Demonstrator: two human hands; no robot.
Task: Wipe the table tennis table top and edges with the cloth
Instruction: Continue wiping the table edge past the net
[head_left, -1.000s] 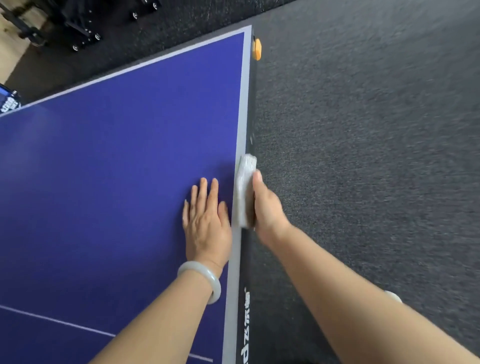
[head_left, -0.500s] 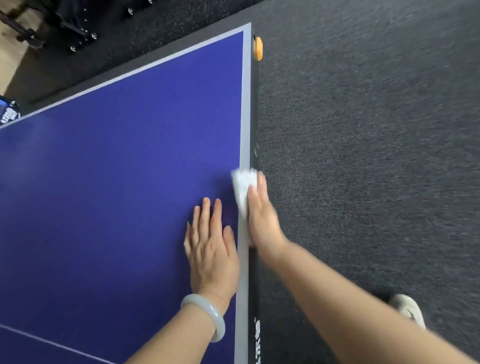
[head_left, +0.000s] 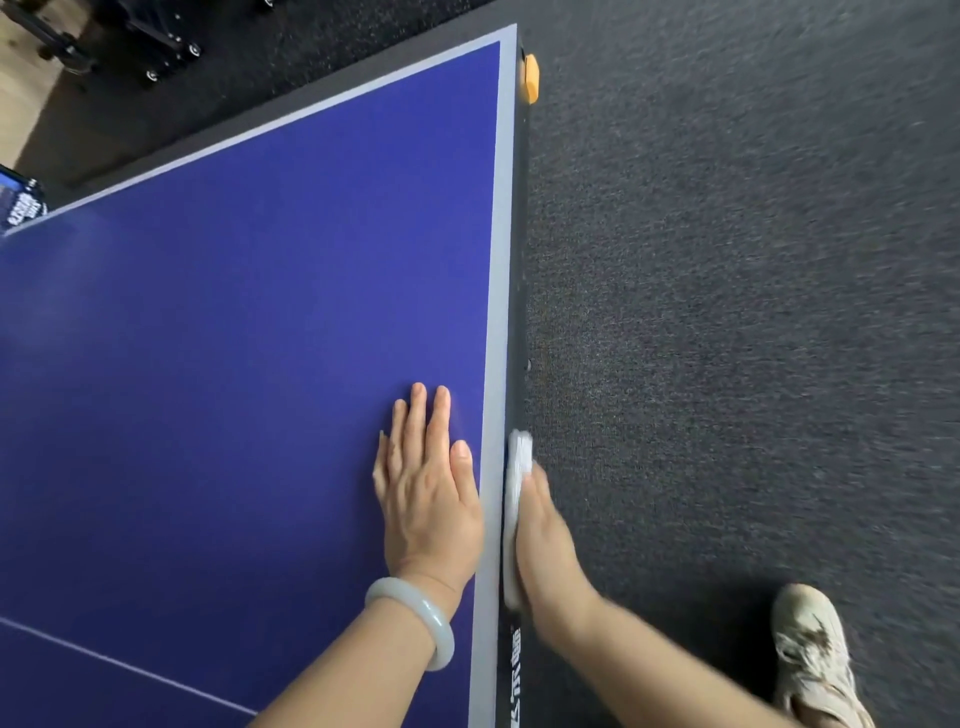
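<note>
Cloth — between right hand and table edge.

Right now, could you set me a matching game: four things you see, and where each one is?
Things: 1 white folded cloth; 2 pale green stone-like bangle; 3 orange plastic corner piece; 4 beige lace-up shoe.
Places: a on the dark grey carpet; b against the black side edge of the blue table tennis table; c at that table's far corner; d round the wrist of the left hand.
Pairs: 1-b, 2-d, 3-c, 4-a.
</note>
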